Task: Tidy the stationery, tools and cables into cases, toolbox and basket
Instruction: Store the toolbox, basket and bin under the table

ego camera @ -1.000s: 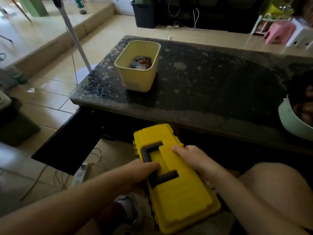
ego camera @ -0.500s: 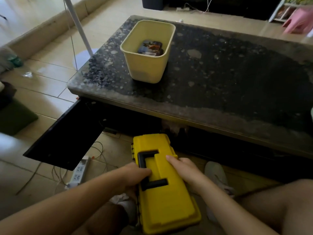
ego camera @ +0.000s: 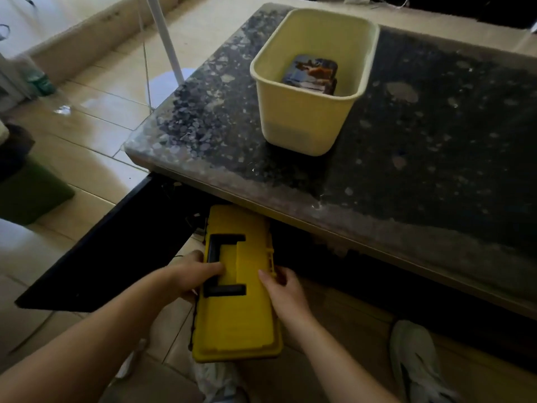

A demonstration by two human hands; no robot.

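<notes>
Both hands hold the toolbox (ego camera: 241, 321) at lower centre, left hand (ego camera: 191, 274) curled round its handle (ego camera: 213, 251), right hand (ego camera: 283, 289) pinching its side edge; tilted carelessly, its far end could knock the table (ego camera: 406, 199) edge above.

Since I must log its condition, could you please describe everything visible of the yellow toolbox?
The yellow toolbox looks like moulded plastic, long and rectangular, lid shut. A black U-shaped grip lies folded flat in a recess of the lid. The box points away from the person, below the table, its far end just under the table's edge. The left hand holds its left side, fingers over the grip; the right hand holds its right edge. Whether it rests on the floor is unclear.
</notes>
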